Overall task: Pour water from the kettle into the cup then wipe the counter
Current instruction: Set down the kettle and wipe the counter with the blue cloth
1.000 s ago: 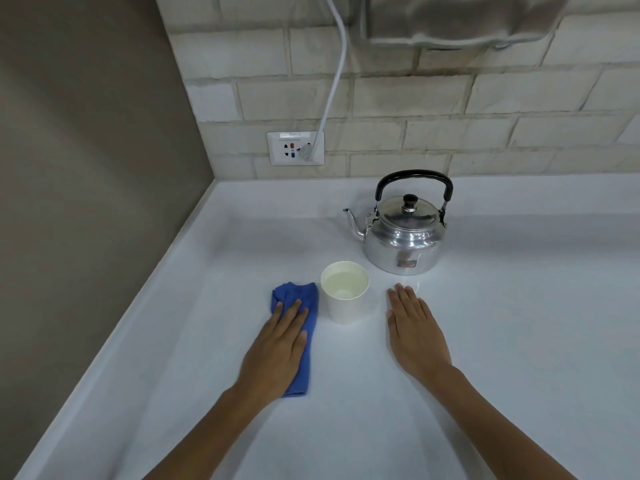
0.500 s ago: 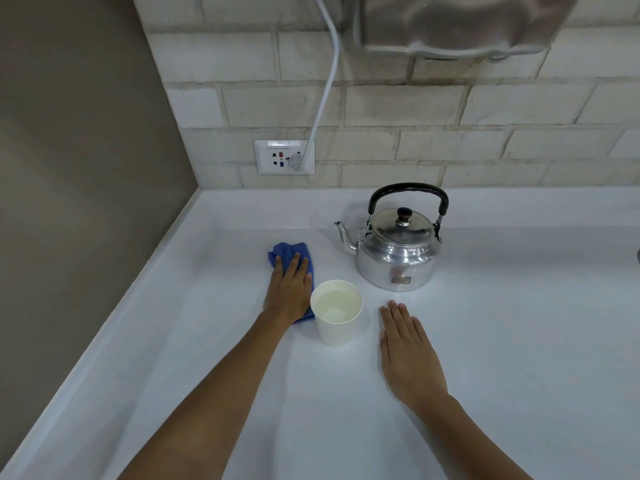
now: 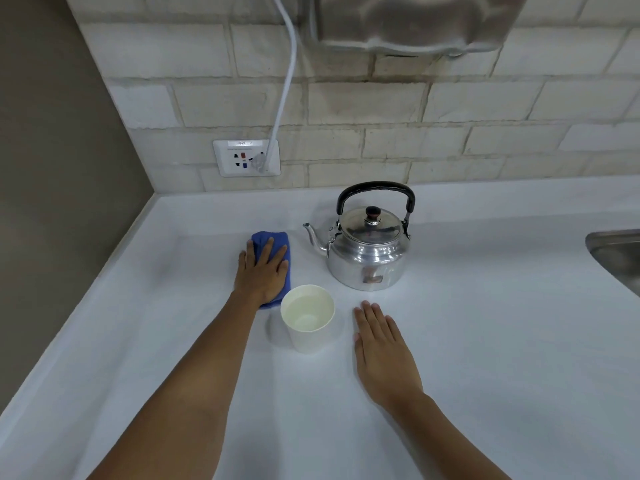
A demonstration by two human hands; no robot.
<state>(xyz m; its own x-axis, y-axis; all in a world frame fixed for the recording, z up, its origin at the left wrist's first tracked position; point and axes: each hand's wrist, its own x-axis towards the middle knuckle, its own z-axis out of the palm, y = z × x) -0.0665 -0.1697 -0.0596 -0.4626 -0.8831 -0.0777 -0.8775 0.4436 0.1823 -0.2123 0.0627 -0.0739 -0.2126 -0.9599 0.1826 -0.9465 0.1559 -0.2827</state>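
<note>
A shiny metal kettle with a black handle stands upright on the white counter, spout pointing left. A white paper cup holding water stands in front of it, slightly left. My left hand lies flat, palm down, pressing a folded blue cloth onto the counter just left of the cup and behind it. The cloth's far end and right edge show around my fingers. My right hand rests flat on the counter right of the cup, fingers together, holding nothing.
A brick wall runs along the back with a socket plate and a white cable plugged in. A metal appliance hangs above. A steel sink edge shows at far right. A brown side wall bounds the counter on the left.
My left hand has pushed the blue cloth away from me, from beside the cup's front to beyond it toward the wall. My right hand, the cup and the kettle stayed put.
</note>
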